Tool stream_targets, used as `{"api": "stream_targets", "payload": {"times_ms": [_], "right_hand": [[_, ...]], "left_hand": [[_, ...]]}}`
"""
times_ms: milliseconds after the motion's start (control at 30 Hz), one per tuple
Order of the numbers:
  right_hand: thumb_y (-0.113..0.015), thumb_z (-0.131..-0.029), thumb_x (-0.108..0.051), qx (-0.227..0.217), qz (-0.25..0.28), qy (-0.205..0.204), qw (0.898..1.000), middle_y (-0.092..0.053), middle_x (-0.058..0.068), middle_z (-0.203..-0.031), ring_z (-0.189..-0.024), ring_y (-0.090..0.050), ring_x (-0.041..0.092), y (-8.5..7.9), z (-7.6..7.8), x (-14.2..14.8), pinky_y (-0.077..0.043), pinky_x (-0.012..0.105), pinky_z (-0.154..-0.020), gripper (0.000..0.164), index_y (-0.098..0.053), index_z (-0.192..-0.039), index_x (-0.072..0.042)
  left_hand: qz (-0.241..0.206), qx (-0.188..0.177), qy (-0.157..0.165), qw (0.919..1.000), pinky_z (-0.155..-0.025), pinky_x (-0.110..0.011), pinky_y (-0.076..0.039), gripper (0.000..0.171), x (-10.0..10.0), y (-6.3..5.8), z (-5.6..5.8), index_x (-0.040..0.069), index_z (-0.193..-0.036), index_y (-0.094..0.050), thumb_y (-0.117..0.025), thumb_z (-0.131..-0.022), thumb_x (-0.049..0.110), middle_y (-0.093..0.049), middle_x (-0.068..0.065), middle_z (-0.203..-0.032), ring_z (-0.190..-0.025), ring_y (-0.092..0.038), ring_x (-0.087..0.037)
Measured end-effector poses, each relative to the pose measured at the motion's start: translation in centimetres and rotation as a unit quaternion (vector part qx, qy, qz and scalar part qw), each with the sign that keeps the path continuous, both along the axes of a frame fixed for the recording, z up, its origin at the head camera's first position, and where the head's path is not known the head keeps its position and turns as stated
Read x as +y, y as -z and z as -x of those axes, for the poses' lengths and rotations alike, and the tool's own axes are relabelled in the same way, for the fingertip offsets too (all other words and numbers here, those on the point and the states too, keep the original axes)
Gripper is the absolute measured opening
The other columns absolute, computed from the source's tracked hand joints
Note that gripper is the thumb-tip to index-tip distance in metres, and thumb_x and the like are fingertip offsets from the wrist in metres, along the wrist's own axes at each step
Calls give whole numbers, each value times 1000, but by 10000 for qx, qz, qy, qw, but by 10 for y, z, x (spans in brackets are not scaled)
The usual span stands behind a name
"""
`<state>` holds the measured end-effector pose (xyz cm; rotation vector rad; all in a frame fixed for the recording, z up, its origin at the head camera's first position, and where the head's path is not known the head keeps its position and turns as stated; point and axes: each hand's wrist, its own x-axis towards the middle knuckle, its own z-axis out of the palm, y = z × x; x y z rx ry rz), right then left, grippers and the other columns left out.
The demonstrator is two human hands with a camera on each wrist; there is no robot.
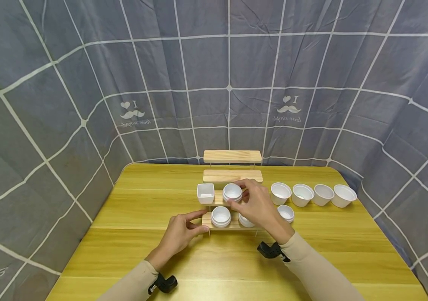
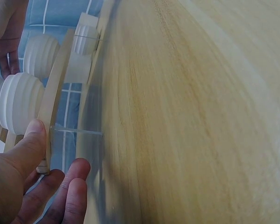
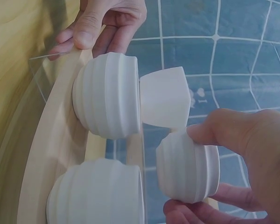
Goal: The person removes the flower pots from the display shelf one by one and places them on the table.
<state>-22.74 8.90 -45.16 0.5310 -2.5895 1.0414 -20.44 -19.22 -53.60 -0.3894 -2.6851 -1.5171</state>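
Note:
A stepped wooden shelf (image 1: pixel 233 156) with clear supports stands on the table. My left hand (image 1: pixel 179 234) holds the left end of its lowest board (image 2: pixel 56 95), thumb on one face and fingers around the edge. My right hand (image 1: pixel 257 207) grips a small white ribbed pot (image 3: pixel 184 165) at the second board, thumb on one side and fingers on the other. Left of that pot, a white square pot (image 1: pixel 205 196) sits on the same board. Two more ribbed pots stand on the lowest board: one at left (image 1: pixel 220 216), another (image 1: pixel 245 220) partly hidden by my right hand.
Right of the shelf, another white ribbed pot (image 1: pixel 285 212) stands on the wooden table (image 1: pixel 142 196). Several plain white cups, the nearest one (image 1: pixel 281 192) beside the shelf, form a row toward the table's right edge. A grey checked curtain (image 1: pixel 206 108) hangs behind and around.

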Motion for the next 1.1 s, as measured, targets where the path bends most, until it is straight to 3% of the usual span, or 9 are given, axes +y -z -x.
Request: {"api": "stream_targets", "payload": {"times_ms": [433, 767, 1100], "right_hand": [[-99, -95, -22, 260, -91, 134, 9995, -81, 16, -120, -96, -81, 25, 1, 1, 8, -70, 40, -84, 50, -78, -136, -1], [-100, -94, -24, 204, -125, 260, 9994, -81, 14, -121, -99, -81, 27, -1, -2, 12, -69, 42, -87, 54, -77, -138, -2], [-99, -94, -23, 221, -69, 316, 9992, -81, 15, -121, -97, -80, 24, -1, -3, 19, -68, 40, -86, 53, -77, -138, -2]], "left_hand": [[71, 9, -57, 10000, -59, -23, -54, 54, 0, 2, 2, 20, -148, -83, -98, -96, 23, -81, -15, -149, -93, -89, -17], [128, 163, -4, 9998, -59, -23, -54, 54, -1, 3, 1, 19, -148, -83, -98, -96, 24, -82, -16, -146, -91, -89, -17], [103, 66, -22, 9999, -59, -23, -53, 53, -1, 3, 1, 19, -148, -83, -98, -97, 24, -83, -12, -147, -91, -88, -15]]}}
